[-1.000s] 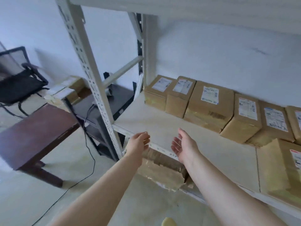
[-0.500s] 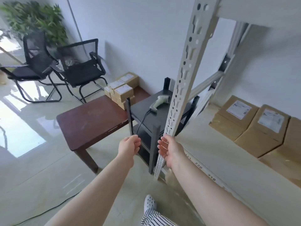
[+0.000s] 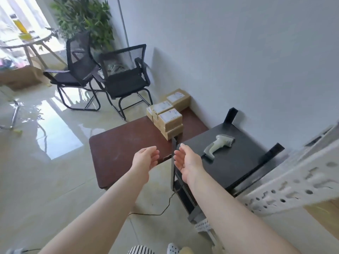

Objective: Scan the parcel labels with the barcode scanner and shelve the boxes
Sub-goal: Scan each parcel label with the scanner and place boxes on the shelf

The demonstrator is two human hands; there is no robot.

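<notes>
Several small brown parcel boxes (image 3: 169,117) with white labels are stacked at the far right corner of a low dark-red table (image 3: 124,143). A grey barcode scanner (image 3: 219,146) lies on a black stand (image 3: 234,162) to the right of the table. My left hand (image 3: 145,159) and my right hand (image 3: 187,160) are stretched out side by side, palms facing each other, fingers relaxed, holding nothing. They hover over the table's near right edge, short of the boxes. The right hand is just left of the scanner.
A white perforated shelf upright (image 3: 293,178) crosses the right side. Two black mesh chairs (image 3: 117,77) stand by the wall behind the table, with a plant (image 3: 82,19) beyond. A black cable (image 3: 157,211) runs over the glossy floor. A round table (image 3: 27,41) is far left.
The view has swung left from the shelf with its row of boxes to the table and scanner stand. Both empty hands moved with it, from the shelf edge towards the table.
</notes>
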